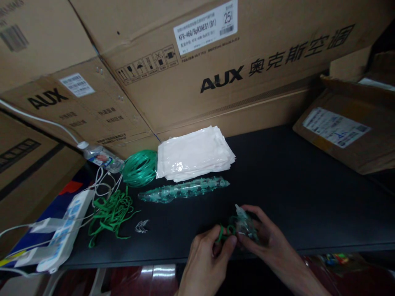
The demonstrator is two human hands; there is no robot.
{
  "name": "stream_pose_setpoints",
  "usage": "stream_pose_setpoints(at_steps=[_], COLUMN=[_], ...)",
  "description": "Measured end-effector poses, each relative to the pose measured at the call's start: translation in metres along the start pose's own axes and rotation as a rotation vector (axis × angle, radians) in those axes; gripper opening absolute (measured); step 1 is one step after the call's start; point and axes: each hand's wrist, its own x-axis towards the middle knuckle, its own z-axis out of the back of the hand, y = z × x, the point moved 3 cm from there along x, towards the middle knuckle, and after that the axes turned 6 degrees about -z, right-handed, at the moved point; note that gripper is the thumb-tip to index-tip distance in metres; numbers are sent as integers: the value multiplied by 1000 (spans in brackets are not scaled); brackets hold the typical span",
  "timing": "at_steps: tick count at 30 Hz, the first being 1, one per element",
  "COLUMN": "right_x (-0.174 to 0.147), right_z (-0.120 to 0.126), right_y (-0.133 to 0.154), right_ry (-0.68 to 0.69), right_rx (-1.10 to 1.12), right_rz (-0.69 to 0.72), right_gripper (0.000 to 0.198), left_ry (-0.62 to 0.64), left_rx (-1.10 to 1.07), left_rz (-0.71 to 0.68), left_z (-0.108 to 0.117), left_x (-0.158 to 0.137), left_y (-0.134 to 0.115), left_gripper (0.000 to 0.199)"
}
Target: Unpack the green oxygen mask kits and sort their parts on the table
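Observation:
Low in the head view, my left hand [206, 255] pinches a short green cord [226, 230] between thumb and fingers. My right hand [262, 234] is closed around a small clear-green plastic piece [245, 226] with a pale tip pointing up; its exact kind is unclear. The cord runs up against this piece, and the two hands almost touch over the table's front edge. Beyond them lies a long, knobbly clear-green plastic tube [185, 190]. To the left are a heap of loose green cords [112, 213] and several small shiny metal hooks [142, 226].
A stack of white plastic packets [194, 156] lies on the black table [265, 164] beside a green tubing coil [139, 167]. A plastic bottle [101, 157] and white power strip [66, 234] with cables occupy the left. Cardboard boxes [173, 94] wall the back; an opened carton [348, 119] stands right.

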Motion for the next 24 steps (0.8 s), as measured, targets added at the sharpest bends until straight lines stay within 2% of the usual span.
stream_pose_setpoints(at_steps=[3, 7, 13, 20, 24], right_x=[0, -1, -1, -5, -6], right_z=[-3, -6, -1, -9, -13], right_y=[5, 9, -12, -13, -9], right_ry=[-23, -133, -334, -424, -453], right_rx=[-78, -187, -334, -222, -160], right_rz=[40, 148, 245, 190, 178], right_gripper=[48, 43, 43, 49, 50], left_ry=[-31, -49, -43, 19, 177], left_rx=[27, 62, 3, 108, 204], left_rz=[9, 28, 4, 55, -18], left_z=[-1, -1, -13, -17, -17], left_x=[0, -1, -10, -31, -34], left_y=[1, 0, -2, 0, 1], left_gripper=[26, 28, 32, 23, 22])
